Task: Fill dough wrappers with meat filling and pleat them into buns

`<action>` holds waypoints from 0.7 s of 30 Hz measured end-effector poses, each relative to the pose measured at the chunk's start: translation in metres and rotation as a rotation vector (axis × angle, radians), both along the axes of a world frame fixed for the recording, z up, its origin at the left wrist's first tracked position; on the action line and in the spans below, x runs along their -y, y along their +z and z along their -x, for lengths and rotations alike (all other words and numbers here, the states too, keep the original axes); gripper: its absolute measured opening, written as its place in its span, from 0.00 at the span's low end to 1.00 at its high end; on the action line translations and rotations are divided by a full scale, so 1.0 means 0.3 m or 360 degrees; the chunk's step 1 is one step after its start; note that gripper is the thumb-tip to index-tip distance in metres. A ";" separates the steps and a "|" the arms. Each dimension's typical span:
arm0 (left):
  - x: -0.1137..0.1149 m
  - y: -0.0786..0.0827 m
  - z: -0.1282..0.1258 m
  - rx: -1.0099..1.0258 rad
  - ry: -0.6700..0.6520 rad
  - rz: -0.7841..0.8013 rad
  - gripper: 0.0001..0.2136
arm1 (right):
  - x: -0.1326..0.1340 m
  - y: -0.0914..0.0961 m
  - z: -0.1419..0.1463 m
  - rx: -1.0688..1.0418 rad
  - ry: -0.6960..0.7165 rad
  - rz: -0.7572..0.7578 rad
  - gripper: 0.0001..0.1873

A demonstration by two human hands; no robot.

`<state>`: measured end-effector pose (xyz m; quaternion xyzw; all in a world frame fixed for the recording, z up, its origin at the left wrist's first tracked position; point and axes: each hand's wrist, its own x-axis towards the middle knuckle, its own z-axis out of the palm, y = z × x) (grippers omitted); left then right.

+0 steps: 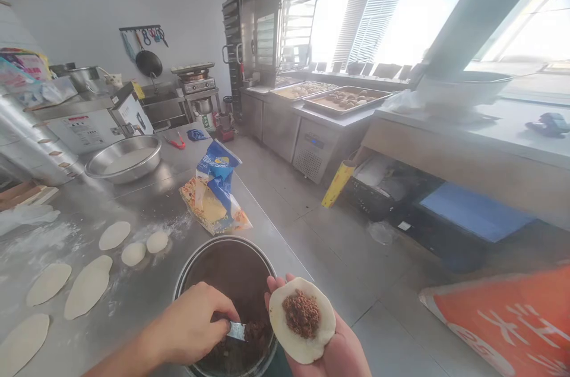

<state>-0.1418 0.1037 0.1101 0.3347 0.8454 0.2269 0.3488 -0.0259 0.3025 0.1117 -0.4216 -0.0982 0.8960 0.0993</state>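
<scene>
My left hand (195, 323) is closed around a small flat metal spatula (236, 330), its blade tip at the dark crumbly filling (257, 338) inside a round metal pot (181, 282). Most of the spatula's handle is hidden in my fist. On the palm of my right hand (345, 350), beside the pot's right rim, rests a round dough wrapper (321, 306). A mound of brown, grainy filling (302, 314) sits in the middle of that wrapper. Several flattened dough pieces (89, 287) and two small dough balls (133, 254) lie on the floured metal table (146, 311) to the left.
Behind the pot lies a blue and yellow plastic packet (218, 187). A wide steel bowl (124, 157) stands farther back on the table, with red-handled scissors (177, 141) near it. Trays of shaped dough (345, 99) sit on the far counter. An orange sack (512, 311) is at lower right.
</scene>
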 end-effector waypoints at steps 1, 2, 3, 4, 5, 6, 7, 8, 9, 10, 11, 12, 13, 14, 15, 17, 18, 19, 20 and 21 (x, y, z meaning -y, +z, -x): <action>0.001 0.001 0.003 0.0022 0.0012 0.0003 0.17 | 0.000 0.002 0.000 0.0014 0.0008 0.0002 0.13; 0.003 0.000 0.007 0.0050 0.0028 0.0011 0.16 | -0.002 0.005 0.000 0.0026 0.0018 0.0003 0.12; 0.006 -0.004 0.011 0.0089 0.0054 0.0019 0.16 | -0.005 0.008 0.000 0.0029 0.0023 -0.0004 0.12; 0.010 -0.009 0.014 0.0147 0.0088 0.0027 0.16 | -0.009 0.012 0.000 0.0026 0.0019 -0.0015 0.12; 0.014 -0.016 0.018 0.0219 0.0131 0.0033 0.15 | -0.014 0.017 0.001 0.0026 -0.0003 -0.0028 0.12; 0.019 -0.023 0.021 0.0292 0.0184 0.0030 0.15 | -0.020 0.023 0.002 0.0024 -0.0034 -0.0034 0.12; 0.025 -0.029 0.024 0.0360 0.0239 0.0018 0.15 | -0.027 0.030 0.004 0.0030 -0.0075 -0.0032 0.12; 0.031 -0.032 0.027 0.0413 0.0287 -0.0008 0.15 | -0.034 0.037 0.008 0.0038 -0.0106 -0.0020 0.12; 0.036 -0.031 0.030 0.0455 0.0321 -0.0037 0.14 | -0.040 0.043 0.011 0.0037 -0.0123 -0.0008 0.12; 0.042 -0.025 0.033 0.0478 0.0343 -0.0070 0.14 | -0.045 0.049 0.015 0.0031 -0.0125 -0.0003 0.11; 0.049 -0.013 0.036 0.0481 0.0354 -0.0105 0.14 | -0.048 0.053 0.020 0.0017 -0.0116 -0.0018 0.10; 0.055 0.004 0.041 0.0473 0.0355 -0.0134 0.13 | -0.047 0.057 0.025 0.0001 -0.0097 -0.0054 0.08; 0.061 0.027 0.046 0.0445 0.0360 -0.0154 0.13 | -0.043 0.059 0.031 -0.0024 -0.0063 -0.0106 0.07; 0.068 0.054 0.051 0.0403 0.0368 -0.0162 0.13 | -0.034 0.060 0.037 -0.0051 -0.0021 -0.0155 0.06; 0.073 0.084 0.057 0.0352 0.0377 -0.0151 0.14 | -0.021 0.061 0.044 -0.0081 0.0024 -0.0187 0.07; 0.082 0.146 0.063 0.0174 0.0411 -0.0102 0.14 | 0.017 0.058 0.061 -0.0200 0.0133 -0.0183 0.09; 0.084 0.172 0.060 0.0051 0.0430 -0.0073 0.14 | 0.040 0.056 0.070 -0.0278 0.0183 -0.0155 0.10; 0.085 0.190 0.053 -0.0101 0.0431 -0.0064 0.14 | 0.063 0.053 0.080 -0.0347 0.0221 -0.0117 0.10; 0.085 0.199 0.040 -0.0278 0.0401 -0.0086 0.14 | 0.085 0.049 0.089 -0.0400 0.0247 -0.0069 0.11; 0.083 0.196 0.020 -0.0471 0.0335 -0.0138 0.15 | 0.105 0.043 0.098 -0.0434 0.0259 -0.0006 0.11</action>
